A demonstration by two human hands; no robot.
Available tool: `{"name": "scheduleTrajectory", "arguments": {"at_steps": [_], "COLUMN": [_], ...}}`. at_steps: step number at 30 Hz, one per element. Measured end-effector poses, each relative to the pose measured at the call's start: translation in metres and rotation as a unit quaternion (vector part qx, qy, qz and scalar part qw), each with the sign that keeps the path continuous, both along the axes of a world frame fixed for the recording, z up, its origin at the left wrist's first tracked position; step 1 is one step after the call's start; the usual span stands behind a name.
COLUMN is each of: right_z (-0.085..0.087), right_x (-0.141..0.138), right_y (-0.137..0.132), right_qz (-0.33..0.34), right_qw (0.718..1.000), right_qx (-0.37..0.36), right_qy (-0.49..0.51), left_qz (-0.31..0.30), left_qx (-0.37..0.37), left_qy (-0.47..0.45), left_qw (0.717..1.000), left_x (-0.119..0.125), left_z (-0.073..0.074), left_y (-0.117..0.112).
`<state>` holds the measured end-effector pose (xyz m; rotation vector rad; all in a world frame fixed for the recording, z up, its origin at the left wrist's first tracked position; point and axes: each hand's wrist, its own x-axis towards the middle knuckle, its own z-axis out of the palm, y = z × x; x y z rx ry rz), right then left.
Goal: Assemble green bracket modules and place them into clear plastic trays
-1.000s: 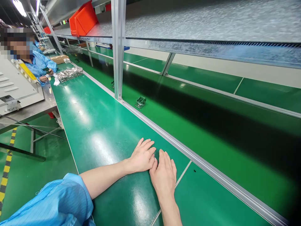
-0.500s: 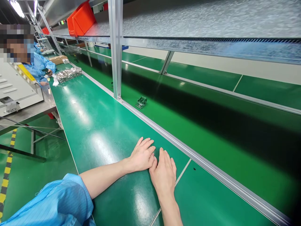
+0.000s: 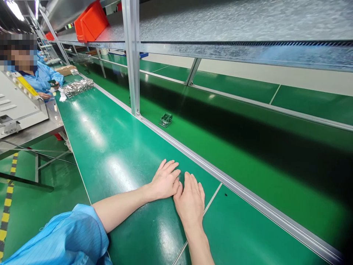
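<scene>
My left hand (image 3: 164,180) lies flat, palm down, on the green work table (image 3: 116,147), fingers stretched out and holding nothing. My right hand (image 3: 190,198) rests flat beside it, its thumb touching the left hand, also holding nothing. Both sit just short of the aluminium rail (image 3: 209,171) that divides the table from the green conveyor belt (image 3: 234,147). A small metal part (image 3: 165,119) lies on the belt, well ahead of my hands.
A vertical aluminium post (image 3: 131,59) rises from the rail under a grey shelf with a red bin (image 3: 88,22). At the far left a person in a blue coat (image 3: 41,79) works beside a pile of shiny metal parts (image 3: 77,87). A grey machine (image 3: 19,106) stands at left.
My hands have stayed flat and still. The view has shifted slightly, so everything sits a little further left and higher in the picture.
</scene>
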<state>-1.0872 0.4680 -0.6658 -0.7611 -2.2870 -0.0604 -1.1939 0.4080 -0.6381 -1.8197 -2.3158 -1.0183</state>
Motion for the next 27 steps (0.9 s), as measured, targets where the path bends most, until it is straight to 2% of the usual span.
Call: {"name": "scheduleTrajectory", "arguments": {"at_steps": [27], "right_z": [0.0056], "right_x": [0.0005], "right_y": [-0.0066], "right_qz": [0.001], "right_qw": [1.0], "right_qx": [-0.024], "right_qy": [-0.015], "left_qz": [-0.002], "left_qx": [-0.001], "left_qy": [-0.004], "left_qw": [1.0], "left_x": [-0.0006], "left_z": [0.001], "left_y": [-0.0039]}}
